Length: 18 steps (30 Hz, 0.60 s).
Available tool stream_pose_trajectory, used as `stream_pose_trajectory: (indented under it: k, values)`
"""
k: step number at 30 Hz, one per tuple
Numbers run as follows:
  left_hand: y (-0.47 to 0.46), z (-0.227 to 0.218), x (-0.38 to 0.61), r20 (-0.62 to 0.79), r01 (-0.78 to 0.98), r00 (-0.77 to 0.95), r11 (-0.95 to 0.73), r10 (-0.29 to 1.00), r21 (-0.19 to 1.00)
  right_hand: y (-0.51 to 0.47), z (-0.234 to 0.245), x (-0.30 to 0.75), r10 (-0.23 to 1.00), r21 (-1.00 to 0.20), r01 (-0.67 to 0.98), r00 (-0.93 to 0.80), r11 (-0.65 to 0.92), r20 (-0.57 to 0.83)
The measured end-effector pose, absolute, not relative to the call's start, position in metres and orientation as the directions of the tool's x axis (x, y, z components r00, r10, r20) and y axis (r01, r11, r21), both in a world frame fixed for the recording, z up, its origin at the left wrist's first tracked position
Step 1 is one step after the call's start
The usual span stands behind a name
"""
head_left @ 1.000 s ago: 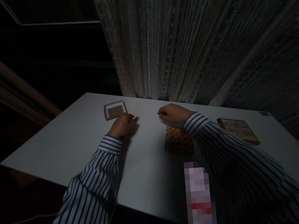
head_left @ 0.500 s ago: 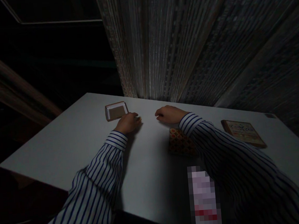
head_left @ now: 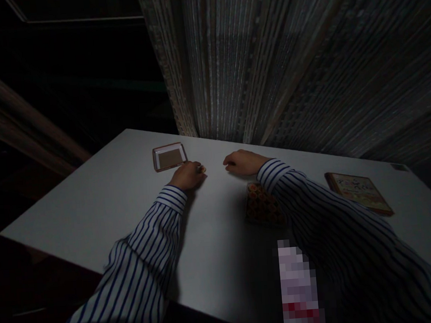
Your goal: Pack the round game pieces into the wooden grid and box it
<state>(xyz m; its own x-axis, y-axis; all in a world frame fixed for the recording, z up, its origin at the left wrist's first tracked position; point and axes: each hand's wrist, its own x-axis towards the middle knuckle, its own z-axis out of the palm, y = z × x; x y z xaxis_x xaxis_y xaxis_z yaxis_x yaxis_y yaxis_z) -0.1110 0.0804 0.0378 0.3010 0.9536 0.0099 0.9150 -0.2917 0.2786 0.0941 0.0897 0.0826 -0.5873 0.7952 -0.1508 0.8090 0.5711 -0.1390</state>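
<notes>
My left hand (head_left: 187,175) is closed on a small round patterned piece (head_left: 202,169), which shows at its fingertips just above the white table (head_left: 121,198). The piece's marking is too small to read. Across a narrow gap, my right hand (head_left: 246,162) hovers with its fingers curled toward the thumb; whether anything is between them is hidden. Below my right wrist stands a box full of round reddish and dark pieces (head_left: 260,205), partly covered by my sleeve. A shallow open tray (head_left: 161,150) with a grey-brown bottom lies just behind my left hand.
A flat box with a printed picture cover (head_left: 361,192) lies at the right. A small dark rectangle (head_left: 399,167) rests at the far right corner. A string curtain (head_left: 231,70) hangs along the table's back edge. The lighting is dim.
Both hands stay in nearly the same place, with only slight finger movement at the left. The view has shifted a little, and the picture is somewhat darker.
</notes>
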Motion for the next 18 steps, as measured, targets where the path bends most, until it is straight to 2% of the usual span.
stream_pose_trajectory:
  k: [18]
  values:
    - [0.0888, 0.0320, -0.1015, -0.018, 0.921, 0.296, -0.281, 0.955, 0.271, 0.0977, 0.0763, 0.0967, 0.791, -0.134, 0.809, -0.588, 0.573, -0.170]
